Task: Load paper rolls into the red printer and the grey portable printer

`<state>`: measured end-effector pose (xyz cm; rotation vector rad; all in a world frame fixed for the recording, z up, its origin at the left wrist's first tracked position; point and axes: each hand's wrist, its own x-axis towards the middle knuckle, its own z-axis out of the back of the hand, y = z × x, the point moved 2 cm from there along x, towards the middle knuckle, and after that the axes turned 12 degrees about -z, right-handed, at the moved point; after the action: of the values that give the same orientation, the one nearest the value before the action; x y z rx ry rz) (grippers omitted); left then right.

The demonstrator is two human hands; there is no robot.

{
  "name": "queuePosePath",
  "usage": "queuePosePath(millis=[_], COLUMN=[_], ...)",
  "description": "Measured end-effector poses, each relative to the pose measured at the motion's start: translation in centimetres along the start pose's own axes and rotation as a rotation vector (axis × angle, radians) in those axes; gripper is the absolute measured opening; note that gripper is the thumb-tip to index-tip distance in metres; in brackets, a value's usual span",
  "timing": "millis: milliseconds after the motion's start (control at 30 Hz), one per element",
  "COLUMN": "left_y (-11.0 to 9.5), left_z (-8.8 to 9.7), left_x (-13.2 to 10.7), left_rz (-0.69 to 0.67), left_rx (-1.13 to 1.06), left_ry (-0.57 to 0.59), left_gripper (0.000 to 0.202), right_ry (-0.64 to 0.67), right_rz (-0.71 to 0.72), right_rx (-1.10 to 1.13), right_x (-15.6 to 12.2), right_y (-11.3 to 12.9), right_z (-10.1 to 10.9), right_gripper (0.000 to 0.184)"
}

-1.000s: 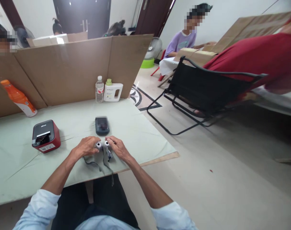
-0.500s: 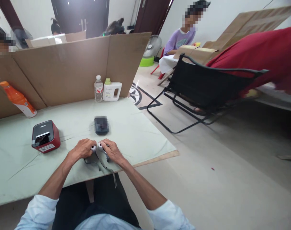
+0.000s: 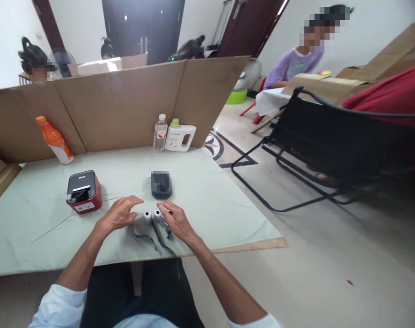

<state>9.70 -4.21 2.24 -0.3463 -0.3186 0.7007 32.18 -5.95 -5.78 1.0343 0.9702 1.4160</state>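
Two small white paper rolls (image 3: pixel 151 215) lie side by side on the pale green table (image 3: pixel 207 200), with dark strips (image 3: pixel 156 237) trailing from them toward me. My right hand (image 3: pixel 176 221) rests against the right roll, its fingers curled over it and the strips. My left hand (image 3: pixel 120 214) hovers just left of the rolls with fingers spread and nothing in them. A dark phone-sized device (image 3: pixel 161 184) lies just beyond the rolls. A red and black label printer (image 3: pixel 83 197) stands to the left.
A cardboard screen (image 3: pixel 125 102) walls the table's far side. An orange bottle (image 3: pixel 55 140), a water bottle (image 3: pixel 160 133) and a white jug (image 3: pixel 180 136) stand by it. A black folding chair (image 3: pixel 330 146) is to the right, with people seated beyond.
My left hand has let go of the left roll and opened beside it. The camera view has swung to the left, shifting everything rightward in the picture.
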Motion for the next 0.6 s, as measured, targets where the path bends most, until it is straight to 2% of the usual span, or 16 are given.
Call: queuePosePath(millis=[133, 233, 300, 367, 467, 533, 600], left_y=[1.3, 3.2, 5.0, 7.0, 9.8, 10.8, 11.2], left_z=[4.3, 7.6, 8.9, 9.2, 8.3, 7.5, 6.9], left_x=[-4.0, -8.1, -10.8, -12.9, -14.7, -15.0, -14.9], left_rz=[0.085, 0.263, 0.4, 0.542, 0.745, 0.789, 0.755], left_rx=[0.101, 0.282, 0.334, 0.252, -0.08, -0.275, -0.381], left_ry=[-0.405, -0.725, -0.853, -0.898, -0.912, -0.877, -0.826], left_gripper=[0.038, 0.035, 0.043, 0.061, 0.084, 0.09, 0.087], right_ry=[-0.029, -0.004, 0.05, 0.149, 0.348, 0.48, 0.611], right_rz=[0.101, 0.172, 0.194, 0.188, 0.129, 0.067, 0.023], right_rx=[-0.047, -0.057, -0.056, -0.048, -0.025, -0.012, -0.022], right_x=[0.5, 1.5, 2.4, 3.5, 5.4, 6.9, 8.3], right_y=[2.4, 4.7, 6.0, 7.1, 8.1, 8.5, 8.9], right_z=[0.1, -0.5, -1.5, -3.0, -6.2, -8.6, -11.0], right_gripper=[0.034, 0.035, 0.035, 0.037, 0.047, 0.062, 0.074])
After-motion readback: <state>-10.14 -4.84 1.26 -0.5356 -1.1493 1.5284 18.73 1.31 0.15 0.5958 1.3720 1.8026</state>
